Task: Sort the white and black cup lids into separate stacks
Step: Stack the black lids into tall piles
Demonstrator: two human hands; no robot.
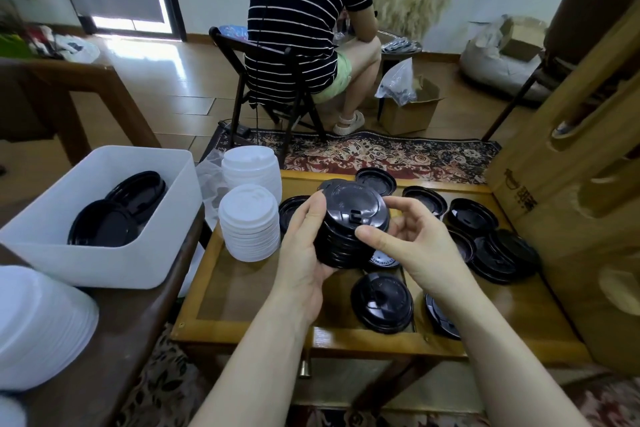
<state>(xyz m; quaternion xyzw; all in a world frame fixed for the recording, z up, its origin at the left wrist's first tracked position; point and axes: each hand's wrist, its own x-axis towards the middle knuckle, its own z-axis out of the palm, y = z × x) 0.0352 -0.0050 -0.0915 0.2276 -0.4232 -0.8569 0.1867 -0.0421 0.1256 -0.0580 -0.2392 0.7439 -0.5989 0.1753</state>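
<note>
While the left hand (pixel 304 246) curls its fingers (pixel 313 215) round the stack of glossy black plastic cup lids (pixel 349 225), the right hand (pixel 412 246), fingers loose and empty beside it, should square the rims before adding more.

black lids (pixel 353 222), white lids (pixel 248 229), floral rug (pixel 381 152)

**Your arms and hands as seen from your head camera**

Both your forearms come up from the bottom edge bare, with no sleeve reaching anywhere along their visible length. Your left hand (pixel 304 246) carries no ring, watch or glove, and its wrist is uncovered. Your right hand (pixel 412 246) is likewise bare, with short, unpainted nails on the fingers you can see. No strap, band or marking shows on either wrist.
</note>
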